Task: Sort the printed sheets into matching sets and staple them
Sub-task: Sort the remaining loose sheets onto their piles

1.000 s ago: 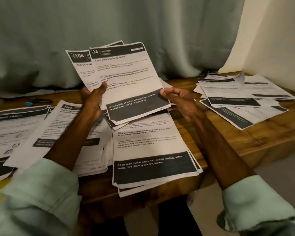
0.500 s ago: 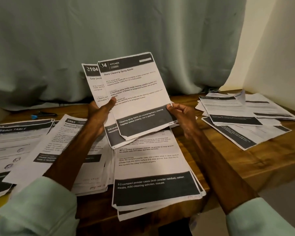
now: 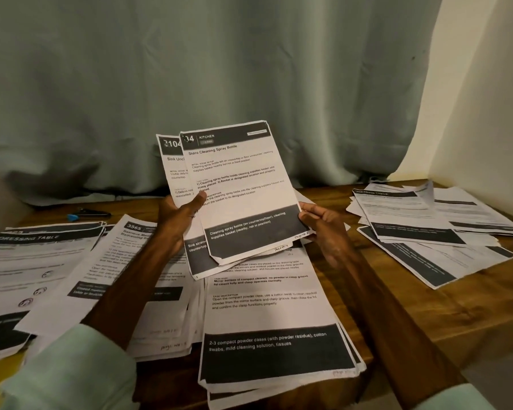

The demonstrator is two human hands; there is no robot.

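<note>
I hold up a small fan of printed sheets above the table. The front one is a "Kitchen – Store Cleaning Spray Bottle" sheet (image 3: 243,184), with a "2104 Sink" sheet (image 3: 172,161) behind it at the left. My left hand (image 3: 178,220) grips their left edge, thumb pressed on the front page. My right hand (image 3: 320,226) pinches the lower right corner. Below them lies a stack topped by a compact-powder-case sheet (image 3: 273,315). A stapler (image 3: 89,215) with a blue end lies at the back left.
Piles of sheets cover the wooden table (image 3: 397,306): a "Dressing Table" pile (image 3: 27,261) far left, a "3565" pile (image 3: 125,261) beside it, a loose pile (image 3: 427,226) at the right. A grey-green curtain (image 3: 219,84) hangs behind, and a wall corner stands at the right.
The held sheets now stand more upright and the sink sheet shows less behind the front one. The camera has tilted up. Both hands keep their hold.
</note>
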